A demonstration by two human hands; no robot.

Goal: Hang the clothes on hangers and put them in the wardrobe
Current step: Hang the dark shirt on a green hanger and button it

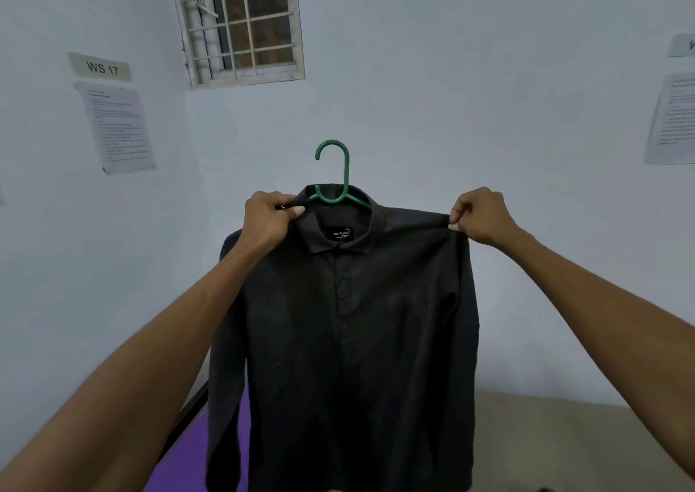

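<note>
Shirt (338, 341), dark and long-sleeved, hangs mid-frame on a green hanger (338, 187) whose hook rises above the collar. Left hand (269, 220) pinches the collar at centre-left; right hand (479, 215) pinches the shoulder seam at centre-right. Purple sheet (195, 454) lies lower left.

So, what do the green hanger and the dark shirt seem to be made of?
Green hanger: probably plastic, since it is smooth, evenly coloured and slightly glossy. Dark shirt: woven fabric, possibly cotton, matte; it hangs in soft folds.
</note>
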